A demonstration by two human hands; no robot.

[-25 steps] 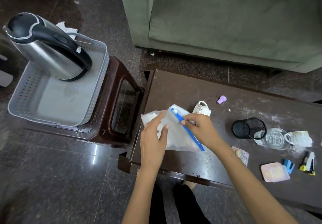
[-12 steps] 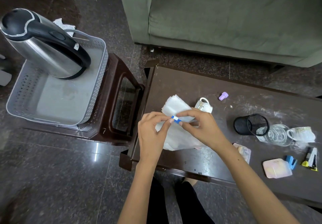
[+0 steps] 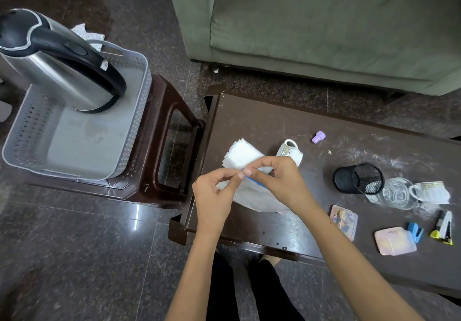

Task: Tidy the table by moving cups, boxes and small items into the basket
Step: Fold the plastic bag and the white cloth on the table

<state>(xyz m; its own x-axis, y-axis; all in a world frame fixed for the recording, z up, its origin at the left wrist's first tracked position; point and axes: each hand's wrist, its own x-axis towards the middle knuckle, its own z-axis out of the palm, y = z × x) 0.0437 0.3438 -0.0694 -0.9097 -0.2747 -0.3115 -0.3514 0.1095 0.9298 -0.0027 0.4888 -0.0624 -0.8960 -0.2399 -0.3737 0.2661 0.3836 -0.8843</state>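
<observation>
Over the left end of the dark table (image 3: 274, 121), my left hand (image 3: 214, 191) and my right hand (image 3: 277, 181) both pinch the blue-edged top of a clear plastic bag (image 3: 252, 193) with white tissues (image 3: 242, 156) inside. A white cup (image 3: 290, 151) lies on its side just behind my right hand. The grey perforated basket (image 3: 134, 131) stands on a brown stool at the left, with a steel kettle (image 3: 62, 68) in it.
On the table lie a purple cap (image 3: 318, 137), a black mesh holder (image 3: 358, 178) on its side, a glass mug (image 3: 396, 193), a small clear box (image 3: 344, 220), a pink box (image 3: 395, 242), a blue stapler (image 3: 415, 230) and a yellow-black item (image 3: 444, 228). A green sofa (image 3: 324, 21) stands behind.
The bag has been folded and gathered from flat on the table into a bunch between my hands. Both hands have come together at its blue edge.
</observation>
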